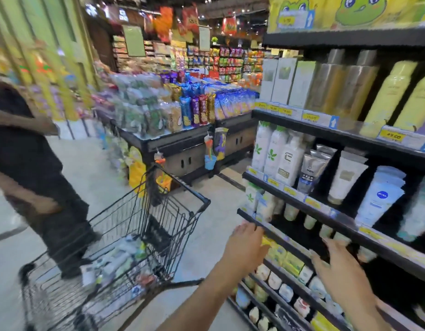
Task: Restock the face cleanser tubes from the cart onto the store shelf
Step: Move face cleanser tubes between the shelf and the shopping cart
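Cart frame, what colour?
Black wire cart, clearest in the head view, the only one; it stands in the aisle left of the shelf.

bright overhead store light, heavy motion blur, wide-angle bending at edges.

Black wire cart [139, 237]; black shelf [326, 212] with yellow price tags [390, 137]; white tubes [347, 177] and a blue-and-white tube [380, 195]; pale yellow bottles [389, 96].
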Available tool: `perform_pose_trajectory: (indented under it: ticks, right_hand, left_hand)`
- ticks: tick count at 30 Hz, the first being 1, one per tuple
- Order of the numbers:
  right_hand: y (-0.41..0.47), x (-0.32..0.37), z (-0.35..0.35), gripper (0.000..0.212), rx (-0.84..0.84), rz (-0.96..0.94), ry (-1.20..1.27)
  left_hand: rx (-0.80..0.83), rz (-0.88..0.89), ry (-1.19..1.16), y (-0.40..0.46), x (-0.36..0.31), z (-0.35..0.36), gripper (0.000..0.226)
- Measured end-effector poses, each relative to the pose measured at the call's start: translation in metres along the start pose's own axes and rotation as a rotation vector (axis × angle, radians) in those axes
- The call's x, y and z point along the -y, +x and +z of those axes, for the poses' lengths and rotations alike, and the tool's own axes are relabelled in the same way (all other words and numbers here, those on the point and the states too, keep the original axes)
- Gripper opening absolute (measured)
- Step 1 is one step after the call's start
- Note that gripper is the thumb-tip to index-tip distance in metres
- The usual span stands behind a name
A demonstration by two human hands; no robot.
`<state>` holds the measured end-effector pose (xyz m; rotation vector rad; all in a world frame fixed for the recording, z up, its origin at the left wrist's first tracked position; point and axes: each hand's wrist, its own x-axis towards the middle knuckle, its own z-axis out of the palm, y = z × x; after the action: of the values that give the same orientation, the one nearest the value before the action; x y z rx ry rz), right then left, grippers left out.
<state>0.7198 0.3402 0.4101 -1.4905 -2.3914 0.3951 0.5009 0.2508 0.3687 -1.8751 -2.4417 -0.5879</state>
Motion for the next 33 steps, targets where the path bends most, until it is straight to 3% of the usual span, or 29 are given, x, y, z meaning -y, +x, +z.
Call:
perform_pose_trajectory:
  ticks: [2, 9, 17, 24, 33]
  right_hand:
    - [-0.009, 0.024, 0.017, 0.065, 0.062, -0.059, 0.02]
    - [-0.054, 0.115, 0.081, 0.059, 0.207, -0.308, 0.066]
    - [-0.063, 0.21, 0.158, 0.061, 0.365, -0.536, 0.086]
    - [-0.05, 0.305, 0.226, 0.061, 0.479, -0.599, 0.033]
    - [-0.016, 0.42, 0.323, 0.06, 0.652, -0.559, -0.01]
  left_hand:
    - [-0.002, -0.097, 0.026, -0.037, 0.026, -0.006, 0.054]
    - [0.052, -0.433, 0.055, -0.164, 0.101, -0.032, 0.046]
    - [0.034, -0.743, -0.036, -0.242, 0.183, -0.045, 0.054]
    - [0.086, -0.901, -0.064, -0.268, 0.274, -0.051, 0.056]
    - [0.147, -0.982, -0.099, -0.266, 0.411, -0.042, 0.051]
